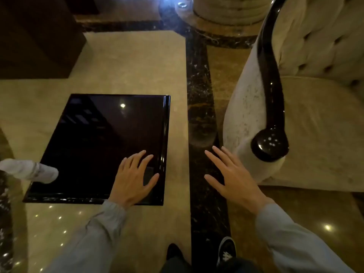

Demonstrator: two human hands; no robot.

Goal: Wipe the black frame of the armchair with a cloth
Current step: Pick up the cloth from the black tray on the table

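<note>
A beige tufted armchair (319, 123) stands at the right. Its glossy black frame (270, 79) curves down the armrest and ends in a round knob (269, 143). My right hand (234, 176) is held out flat with fingers spread, empty, just left of and below that knob, not touching it. My left hand (134, 178) is also flat with fingers apart, hovering over the near right corner of a glossy black side table (98, 138). A whitish cloth-like bundle (29, 170) lies at the table's left edge. Neither hand holds a cloth.
The floor is polished beige marble with a dark marble strip (199, 95) running between table and armchair. A stone column base (228, 10) stands at the back. Dark wooden furniture (33, 36) fills the top left. My shoes (226, 251) show at the bottom.
</note>
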